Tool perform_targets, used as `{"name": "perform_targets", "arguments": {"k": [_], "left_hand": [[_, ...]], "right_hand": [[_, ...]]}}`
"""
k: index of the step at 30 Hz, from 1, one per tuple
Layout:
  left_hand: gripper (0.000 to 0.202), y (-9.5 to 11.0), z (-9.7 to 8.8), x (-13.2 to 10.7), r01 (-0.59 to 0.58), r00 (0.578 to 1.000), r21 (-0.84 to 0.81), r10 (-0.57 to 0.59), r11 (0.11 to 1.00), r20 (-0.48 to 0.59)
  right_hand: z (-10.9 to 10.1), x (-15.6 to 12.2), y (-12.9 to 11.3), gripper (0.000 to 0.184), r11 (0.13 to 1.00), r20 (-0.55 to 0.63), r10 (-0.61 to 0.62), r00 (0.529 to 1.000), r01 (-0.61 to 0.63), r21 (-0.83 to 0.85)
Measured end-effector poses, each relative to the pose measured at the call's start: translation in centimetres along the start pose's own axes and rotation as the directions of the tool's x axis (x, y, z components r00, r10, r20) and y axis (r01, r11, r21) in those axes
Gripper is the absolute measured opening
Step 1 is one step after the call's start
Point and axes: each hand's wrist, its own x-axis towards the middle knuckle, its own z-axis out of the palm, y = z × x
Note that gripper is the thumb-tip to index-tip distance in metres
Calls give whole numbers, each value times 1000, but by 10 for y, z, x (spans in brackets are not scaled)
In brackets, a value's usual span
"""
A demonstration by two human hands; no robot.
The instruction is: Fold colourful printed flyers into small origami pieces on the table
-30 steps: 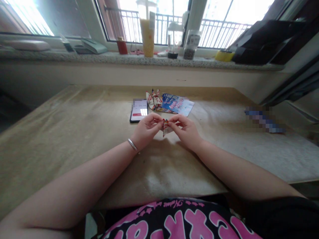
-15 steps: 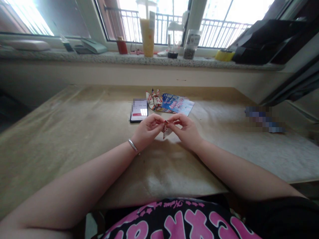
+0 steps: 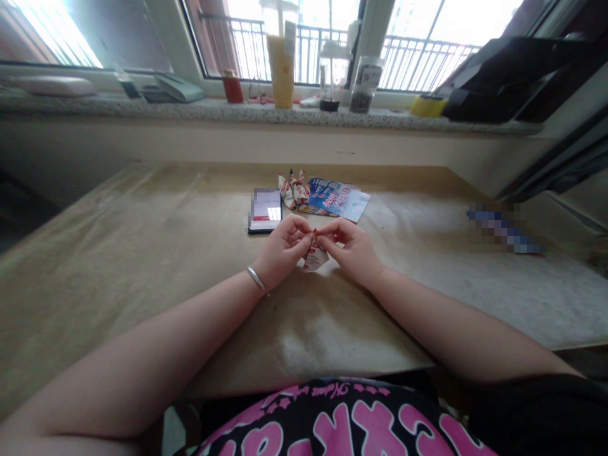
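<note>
Both hands meet over the middle of the tan table (image 3: 142,253). My left hand (image 3: 280,250), with a silver bracelet on the wrist, pinches the top of a small folded piece of red-and-white printed paper (image 3: 314,258). My right hand (image 3: 354,250) pinches the same piece from the other side, fingertips touching the left ones. The paper hangs down between the hands, just above the table.
Behind the hands lie a phone (image 3: 265,210) with a lit screen, folded paper figures (image 3: 293,188) and a fan of blue printed sheets (image 3: 338,199). A blurred object (image 3: 503,228) lies at the right. The windowsill holds a yellow bottle (image 3: 282,69), jars and a black case (image 3: 503,76).
The folded paper has opened out a little and hangs lower between the fingertips. Both hands have shifted slightly toward me.
</note>
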Motion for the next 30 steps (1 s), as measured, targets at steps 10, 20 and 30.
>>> {"name": "perform_targets", "arguments": {"k": [10,20,30], "left_hand": [[31,-1,-3,-4,145,987,-35,-142,989,78],[32,-9,-5,2,101,994,-65,-104,993,-41],[32,-8,-5,2,106,987,-56,-112,993,-115]], "right_hand": [[0,4,6,24,977,-39,159,986,-152,149],[-1,0,-1,19,991,-14,51,999,-52,-127],[-2,-1,-5,31,968,97,-20,995,43,-246]]}}
